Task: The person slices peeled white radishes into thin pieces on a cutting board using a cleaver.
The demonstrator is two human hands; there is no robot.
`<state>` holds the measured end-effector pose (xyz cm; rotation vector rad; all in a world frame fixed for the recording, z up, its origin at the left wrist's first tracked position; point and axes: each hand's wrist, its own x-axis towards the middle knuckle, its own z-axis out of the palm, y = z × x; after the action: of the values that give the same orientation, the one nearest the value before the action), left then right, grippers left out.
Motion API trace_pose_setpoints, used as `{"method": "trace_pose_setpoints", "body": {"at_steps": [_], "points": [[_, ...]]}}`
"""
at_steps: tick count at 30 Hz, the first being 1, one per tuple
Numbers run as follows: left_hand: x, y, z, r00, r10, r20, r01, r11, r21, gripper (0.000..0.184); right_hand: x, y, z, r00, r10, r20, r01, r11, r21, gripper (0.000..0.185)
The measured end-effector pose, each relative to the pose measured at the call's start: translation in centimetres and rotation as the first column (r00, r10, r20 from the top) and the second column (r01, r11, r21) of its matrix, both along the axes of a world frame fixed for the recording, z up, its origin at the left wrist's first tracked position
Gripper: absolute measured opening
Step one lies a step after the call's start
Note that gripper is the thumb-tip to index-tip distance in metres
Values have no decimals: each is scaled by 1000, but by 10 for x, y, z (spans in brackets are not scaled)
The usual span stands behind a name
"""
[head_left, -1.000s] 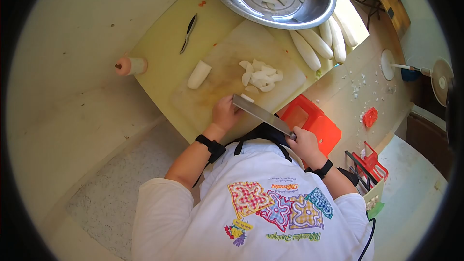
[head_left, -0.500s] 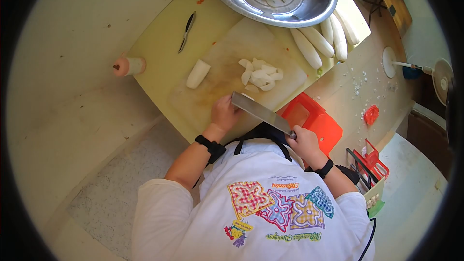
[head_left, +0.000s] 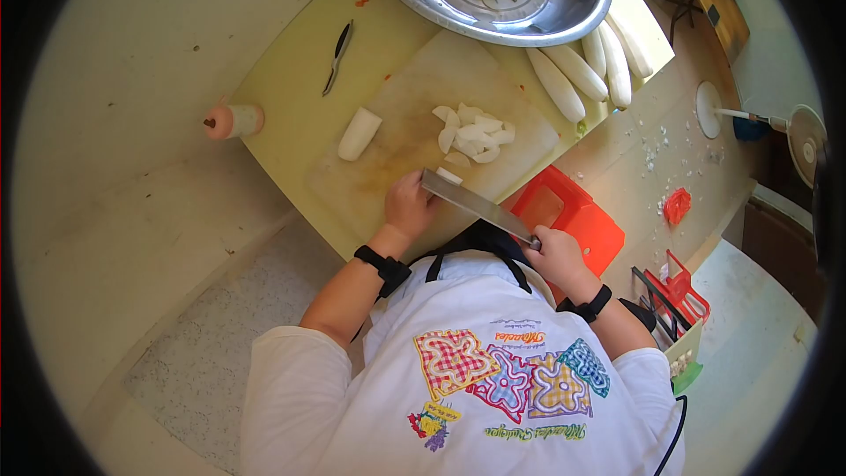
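Observation:
In my right hand [head_left: 557, 254] is the handle of a cleaver [head_left: 476, 204], its wide blade slanting up and left across the near part of the cutting board [head_left: 405, 123]. My left hand [head_left: 410, 210] is closed at the blade's far end, around a piece of white radish mostly hidden by the blade and fingers. A white slice [head_left: 448, 176] shows just past the blade. Beyond it lies a pile of white radish slices [head_left: 478, 134]. To the left of the pile rests a short, thick radish chunk [head_left: 359, 134].
A steel basin [head_left: 493, 31] with some slices inside stands at the table's far side. Several long peeled radishes [head_left: 557, 86] lie beside it. A peeler [head_left: 337, 57] and a pink bottle [head_left: 234, 121] are to the left. A red plastic container [head_left: 577, 216] is below the table edge.
More of the white slice shows beyond the blade now, and the cleaver has tilted slightly. Both hands stay in nearly the same place.

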<state>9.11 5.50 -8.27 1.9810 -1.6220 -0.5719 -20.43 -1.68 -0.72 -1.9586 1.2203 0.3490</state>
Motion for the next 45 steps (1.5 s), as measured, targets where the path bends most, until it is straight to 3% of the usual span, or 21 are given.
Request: {"method": "trace_pose_setpoints", "body": {"at_steps": [7, 20, 29, 31, 34, 45], "points": [[1, -1, -2, 999, 17, -29, -17, 999, -31, 24, -3, 2, -3, 999, -5, 54, 10, 997, -80, 26], [1, 1, -5, 1000, 5, -2, -5, 1000, 13, 25, 1, 1, 1, 1000, 0, 9, 0, 999, -41, 28], [0, -3, 1, 1000, 0, 8, 0, 1000, -23, 17, 6, -7, 5, 999, -5, -35, 7, 999, 53, 29], [-1, -5, 4, 1000, 1, 5, -1, 999, -33, 14, 9, -15, 9, 997, -63, -42, 69, 983, 171, 28], [-2, -6, 2, 1000, 12, -13, -13, 999, -49, 9, 19, -31, 24, 995, -44, -89, 62, 976, 208, 28], [-5, -7, 5, 998, -13, 53, 14, 1000, -23, 11, 31, -30, 43, 991, -2, -136, 28, 982, 188, 28]]}}
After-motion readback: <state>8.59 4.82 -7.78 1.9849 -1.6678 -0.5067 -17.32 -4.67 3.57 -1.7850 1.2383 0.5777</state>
